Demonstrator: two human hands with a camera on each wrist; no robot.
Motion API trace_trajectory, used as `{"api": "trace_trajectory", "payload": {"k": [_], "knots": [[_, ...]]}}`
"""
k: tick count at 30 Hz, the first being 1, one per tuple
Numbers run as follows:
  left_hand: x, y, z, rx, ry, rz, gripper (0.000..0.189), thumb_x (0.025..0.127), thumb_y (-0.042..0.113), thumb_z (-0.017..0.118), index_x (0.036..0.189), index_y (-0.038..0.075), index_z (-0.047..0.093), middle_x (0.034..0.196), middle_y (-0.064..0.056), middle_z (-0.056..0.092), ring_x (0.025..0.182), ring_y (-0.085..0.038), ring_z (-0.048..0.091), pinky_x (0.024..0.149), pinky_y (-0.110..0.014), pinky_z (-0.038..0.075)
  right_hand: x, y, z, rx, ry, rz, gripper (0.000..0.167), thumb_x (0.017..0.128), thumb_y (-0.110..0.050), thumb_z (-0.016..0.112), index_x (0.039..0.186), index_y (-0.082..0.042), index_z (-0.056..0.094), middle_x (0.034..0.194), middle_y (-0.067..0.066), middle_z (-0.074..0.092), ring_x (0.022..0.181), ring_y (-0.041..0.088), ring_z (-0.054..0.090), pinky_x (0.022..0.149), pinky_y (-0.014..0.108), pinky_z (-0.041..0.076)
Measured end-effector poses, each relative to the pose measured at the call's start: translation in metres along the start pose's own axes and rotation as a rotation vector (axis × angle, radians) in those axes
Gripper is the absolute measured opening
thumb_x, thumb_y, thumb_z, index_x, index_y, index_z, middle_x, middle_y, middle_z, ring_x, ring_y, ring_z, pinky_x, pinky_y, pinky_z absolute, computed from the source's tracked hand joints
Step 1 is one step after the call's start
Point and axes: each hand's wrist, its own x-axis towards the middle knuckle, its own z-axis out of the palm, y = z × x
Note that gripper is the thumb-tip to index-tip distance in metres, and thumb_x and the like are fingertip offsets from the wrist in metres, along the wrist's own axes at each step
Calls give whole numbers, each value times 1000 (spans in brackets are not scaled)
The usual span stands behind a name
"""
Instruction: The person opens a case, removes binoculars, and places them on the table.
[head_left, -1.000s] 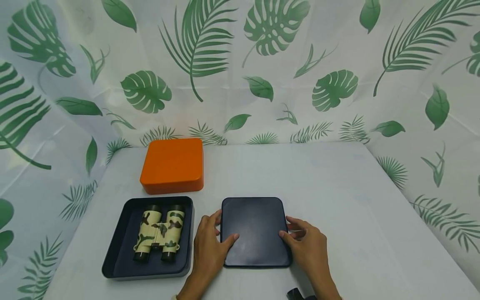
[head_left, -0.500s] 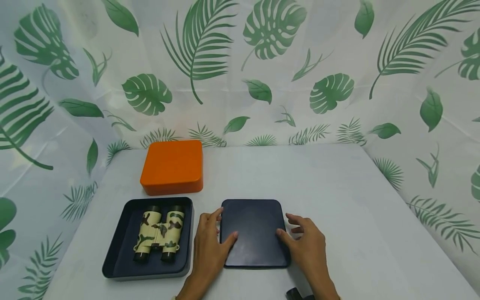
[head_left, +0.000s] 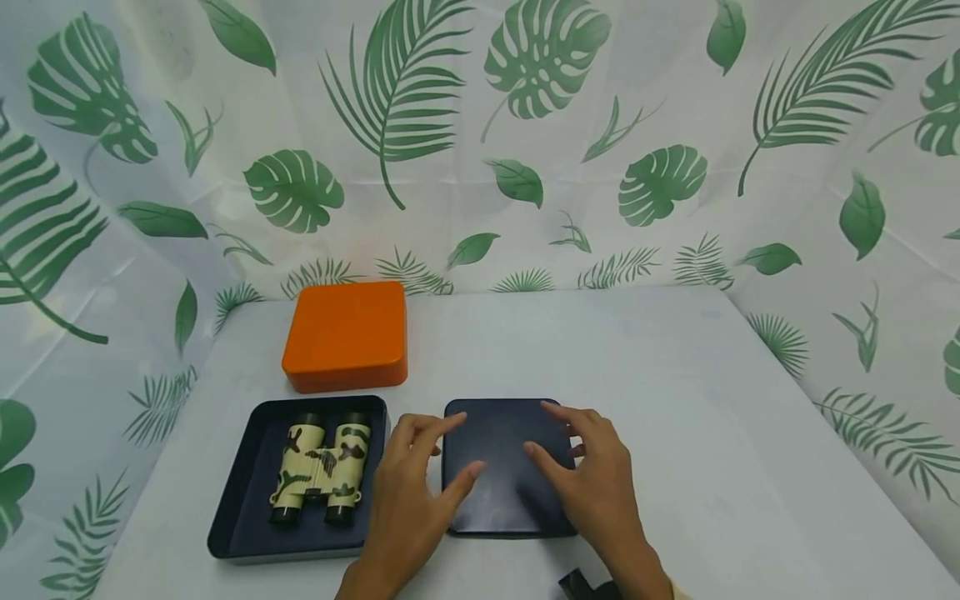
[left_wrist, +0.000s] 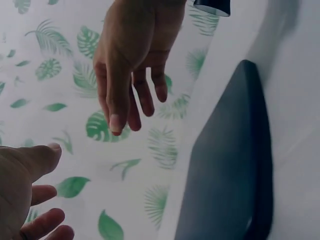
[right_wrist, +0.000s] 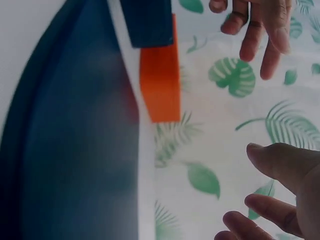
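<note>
A dark navy, square-cornered flat piece (head_left: pixel 498 500), like a box or lid lying top up, is on the white table between my hands. My left hand (head_left: pixel 408 496) hovers over its left edge, fingers spread and holding nothing. Over its right side is my right hand (head_left: pixel 596 479), thumb and fingers apart around air. The left wrist view shows both hands raised off the navy piece (left_wrist: pixel 225 160). Left of my left hand, camouflage binoculars (head_left: pixel 318 471) lie in an uncovered navy tray (head_left: pixel 243 521).
An orange box (head_left: pixel 345 333) stands behind the tray. A black object (head_left: pixel 576 585), partly cut off and behind my right wrist, lies at the front edge. Leaf-patterned cloth (head_left: pixel 555 208) rises behind and beside the table.
Both hands have let go of the navy piece's sides and risen above it, the right one moving left over its top. The navy piece, tray and binoculars stay in place.
</note>
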Motion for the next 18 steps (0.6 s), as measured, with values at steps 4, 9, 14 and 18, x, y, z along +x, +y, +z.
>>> {"api": "trace_trajectory", "payload": {"k": [4,9,14,18], "knots": [[2,2,-18,20,6,-35,60,87,36,89,143,33,66,122,1,57,101,-10,54,87,-35,52,3,-12,4,47,-13,-45,59,84,-27,93,138,-23,70,126,-1,71,109,21,67,82,41,62],[3,-3,-39,72,24,-70,64,84,33,93,143,31,66,125,-1,57,102,-15,56,86,-37,52,7,-28,11,76,-41,-90,61,85,-28,93,141,-27,68,128,-3,70,112,18,65,84,43,62],[5,-15,-58,116,35,-94,65,84,32,93,143,27,66,127,-5,56,104,-20,55,89,-42,52,8,-44,18,99,-78,-139,66,84,-30,93,144,-29,65,133,-4,69,117,15,61,86,41,61],[6,-26,-72,130,16,-129,65,86,36,91,145,26,65,130,-6,55,112,-25,54,98,-51,52,10,-56,26,93,-101,-179,68,83,-32,94,144,-28,64,133,-4,69,118,13,57,88,39,59]]}}
